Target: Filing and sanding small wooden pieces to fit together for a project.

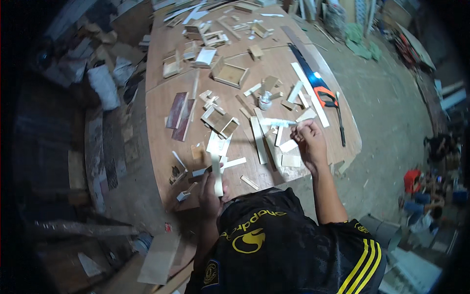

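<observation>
My left hand (209,191) is closed round a pale flat wooden strip (217,175), held upright above the table's near edge. In the fingers of my right hand (310,139) is a thin whitish stick-like piece (279,122) pointing left; its exact kind is too blurred to tell. Just beyond its tip stands a small clear jar (265,101) with flat pieces across its top. An open wooden box frame (219,122) lies between the hands, farther off. Short wooden blocks and strips lie around my right hand, among them a pale square block (291,160).
The wooden table (161,161) bears several small wooden boxes, such as a square tray (230,74), toward its far end. A handsaw with an orange handle (325,97) and a dark rod (341,122) lie along the right edge. Dark red boards (177,110) lie left.
</observation>
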Demonstrator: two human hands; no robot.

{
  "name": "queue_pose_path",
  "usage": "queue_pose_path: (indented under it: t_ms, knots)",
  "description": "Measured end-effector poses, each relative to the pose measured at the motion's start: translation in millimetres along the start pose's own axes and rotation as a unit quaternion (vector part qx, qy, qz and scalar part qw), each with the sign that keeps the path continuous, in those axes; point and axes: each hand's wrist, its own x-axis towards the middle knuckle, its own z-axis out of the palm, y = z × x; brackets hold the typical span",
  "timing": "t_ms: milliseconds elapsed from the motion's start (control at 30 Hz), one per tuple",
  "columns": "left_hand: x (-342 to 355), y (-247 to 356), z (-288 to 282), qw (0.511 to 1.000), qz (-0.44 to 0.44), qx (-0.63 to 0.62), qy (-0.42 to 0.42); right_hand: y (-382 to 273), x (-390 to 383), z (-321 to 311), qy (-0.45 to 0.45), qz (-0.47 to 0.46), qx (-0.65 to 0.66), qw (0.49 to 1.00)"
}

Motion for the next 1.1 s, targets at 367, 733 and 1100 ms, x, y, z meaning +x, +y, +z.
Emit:
queue_pose_path:
  t_ms: [367, 733, 1100]
  knots:
    - [36, 47, 55, 0.941, -0.149, -0.018, -0.304, -19, -127, 59, 0.036, -0.197, -0.153, 0.968]
    - [20, 77, 38, 0.896, -0.237, 0.001, -0.375, -13, -183, 99, 0.038, -0.328, -0.398, 0.856]
    - [2, 64, 55, 0.854, -0.231, 0.057, -0.462, -18, -232, 115, 0.173, -0.299, -0.508, 0.789]
